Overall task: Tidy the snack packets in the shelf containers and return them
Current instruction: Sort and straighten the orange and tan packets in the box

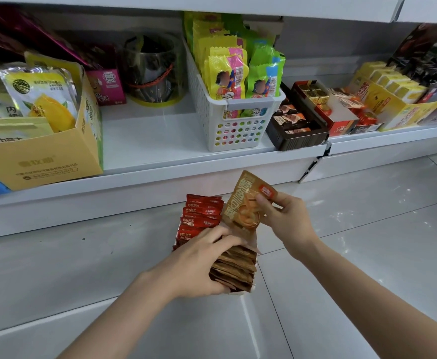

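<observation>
A small white container (240, 291) sits below the shelf, on the lower white ledge near the floor. It is packed with red snack packets (201, 213) at the far end and brown snack packets (235, 270) at the near end. My left hand (199, 263) lies over the brown packets, its fingers curled around the stack. My right hand (284, 218) pinches the top corner of a single brown packet (245, 206), held tilted just above the container's right side.
On the shelf stand a yellow carton of mango packets (43, 156), a white perforated basket (235, 125) of yellow and green packets, a dark chocolate tray (295, 128), and more boxes (393, 99) to the right. A bare gap (147, 136) lies between carton and basket.
</observation>
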